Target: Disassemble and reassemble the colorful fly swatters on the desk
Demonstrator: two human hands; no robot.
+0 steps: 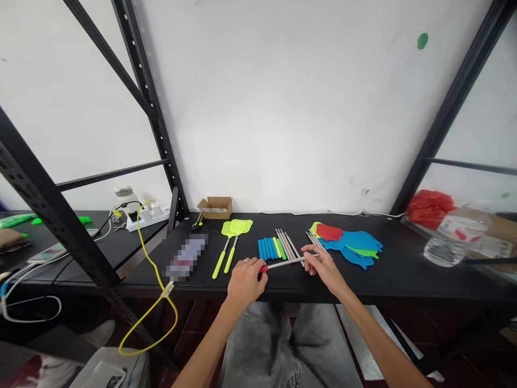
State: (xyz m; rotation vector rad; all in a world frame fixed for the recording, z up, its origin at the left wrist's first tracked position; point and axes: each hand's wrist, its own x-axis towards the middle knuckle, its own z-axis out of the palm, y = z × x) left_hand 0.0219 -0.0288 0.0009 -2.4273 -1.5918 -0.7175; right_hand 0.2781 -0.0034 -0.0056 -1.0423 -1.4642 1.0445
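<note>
My left hand [247,280] is closed around a red handle [263,268] near the front of the black table. A thin grey metal rod [287,262] runs from that handle to my right hand [323,268], whose fingers pinch its far end. Just beyond lie several blue handles [265,249], with a yellow handle [277,248] and a green handle [281,249] beside them. Loose grey rods [286,245] lie right of the handles. Past my right hand are flat swatter heads: blue ones [359,242], a red one [329,232] and partly covered green ones.
Two yellow-green fly swatters [230,245] lie left of my hands. Behind them stands an open cardboard box [217,207]. A blurred-out device [188,257] with a yellow cable [155,269] is farther left. At right are a plastic bottle [454,237] and a red bag [430,208].
</note>
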